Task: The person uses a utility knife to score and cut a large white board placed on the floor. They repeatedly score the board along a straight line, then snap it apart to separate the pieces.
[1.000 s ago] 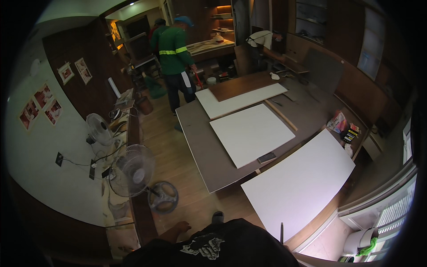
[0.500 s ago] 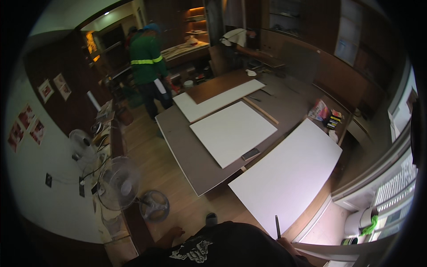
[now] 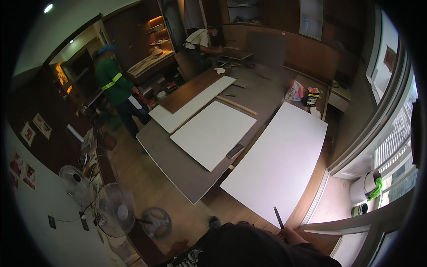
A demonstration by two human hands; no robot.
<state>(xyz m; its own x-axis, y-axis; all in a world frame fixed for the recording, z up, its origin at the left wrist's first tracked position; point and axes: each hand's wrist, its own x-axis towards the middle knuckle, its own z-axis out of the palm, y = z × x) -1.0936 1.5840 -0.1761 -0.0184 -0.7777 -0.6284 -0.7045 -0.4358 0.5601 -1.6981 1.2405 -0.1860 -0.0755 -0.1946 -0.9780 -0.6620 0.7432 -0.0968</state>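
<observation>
My right hand (image 3: 290, 235) is closed around a slim dark file-like tool (image 3: 279, 217), which points up and slightly left over the near end of a long white panel (image 3: 280, 155). Its exact kind is hard to make out. My left hand (image 3: 179, 247) is low beside my body, dim and smeared, so its fingers do not show clearly. Left of the long panel, a squarer white panel (image 3: 213, 133) lies on a large grey-brown board (image 3: 187, 178), with a small dark block (image 3: 235, 151) at its near right edge.
A brown sheet (image 3: 191, 91) overlaps another white panel (image 3: 178, 116). Wooden strips edge the boards. A bag (image 3: 295, 91) and a black-yellow box (image 3: 312, 96) stand at the far right. Fans (image 3: 116, 209) line the left wall. Two people (image 3: 111, 80) (image 3: 198, 42) are farther back.
The view has swung to the right and tilted, so the boards appear farther left. My left hand is lower and dimmer. The tool stays in my right hand, leaning more to the left.
</observation>
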